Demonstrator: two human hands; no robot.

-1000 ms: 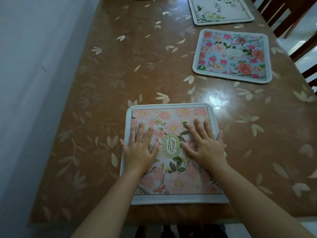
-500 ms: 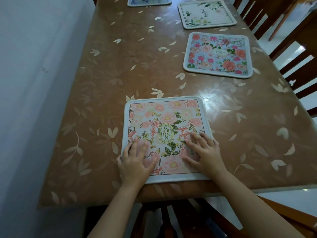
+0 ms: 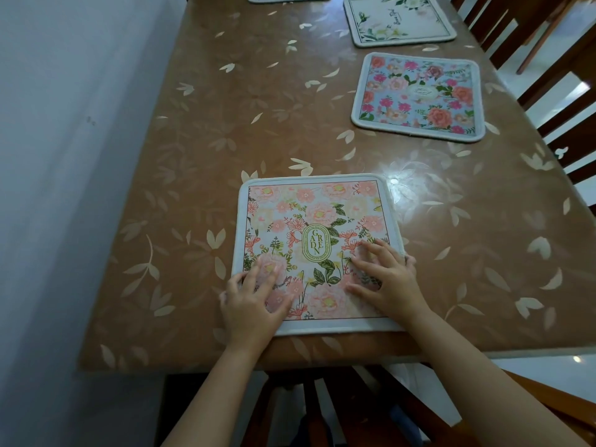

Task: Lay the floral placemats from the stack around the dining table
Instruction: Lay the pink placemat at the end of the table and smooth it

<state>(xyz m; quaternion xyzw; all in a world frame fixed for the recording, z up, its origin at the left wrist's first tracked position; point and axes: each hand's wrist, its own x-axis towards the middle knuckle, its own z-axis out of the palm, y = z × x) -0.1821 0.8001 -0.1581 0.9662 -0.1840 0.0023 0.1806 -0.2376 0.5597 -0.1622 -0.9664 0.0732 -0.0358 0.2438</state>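
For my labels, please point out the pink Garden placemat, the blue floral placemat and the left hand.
pink Garden placemat point(image 3: 317, 201), head view, upper flower print.
blue floral placemat point(image 3: 421, 91), head view, middle oval label.
left hand point(image 3: 251, 301), head view, back of hand.

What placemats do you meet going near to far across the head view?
pink Garden placemat, with the left hand and right hand resting flat on its near part → blue rose placemat → white leafy placemat, cut off by the top edge.
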